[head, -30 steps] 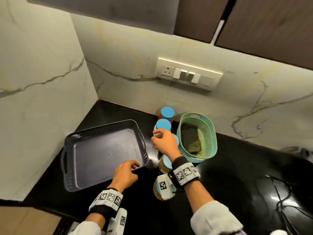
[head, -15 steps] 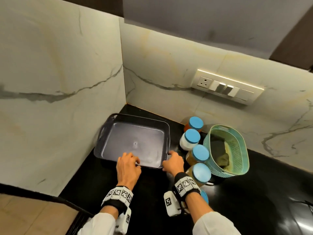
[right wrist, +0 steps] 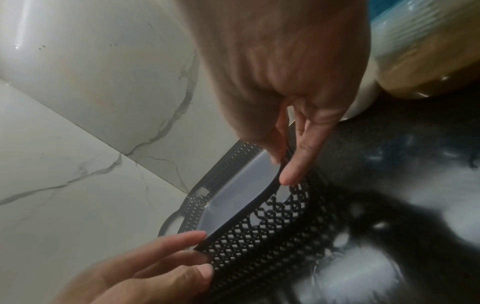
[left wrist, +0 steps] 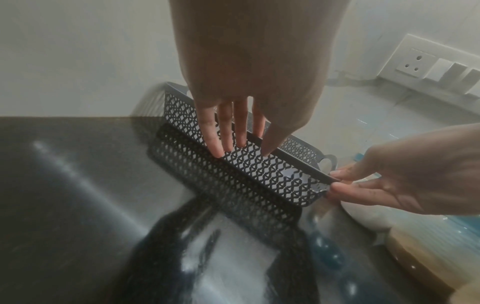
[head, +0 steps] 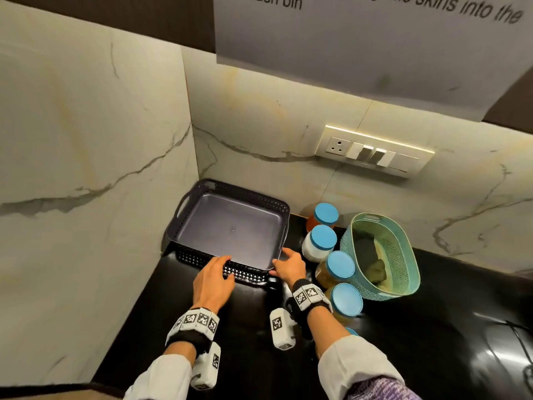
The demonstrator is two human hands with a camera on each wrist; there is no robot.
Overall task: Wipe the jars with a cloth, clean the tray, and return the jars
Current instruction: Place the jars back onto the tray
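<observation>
Both hands meet the dark perforated tray (head: 230,226) in the counter corner: left hand (head: 212,280) lays straight fingers on its near wall, right hand (head: 288,265) pinches the near right corner. Teal basket (head: 403,287) holds dark and yellowish cloths, indistinct. Blue-lidded jars (head: 323,241) line up between tray and basket, one mostly hidden.

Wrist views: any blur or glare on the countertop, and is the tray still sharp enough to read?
Left wrist view: the tray lattice is crisp under the left hand; the black countertop below is smeared, with white glare streaks. Right wrist view: the tray rim is readable, the counter at lower right is blurred with bright reflections, and the right hand is soft. Head view: sharp, wide-angle bend at the edges.
</observation>
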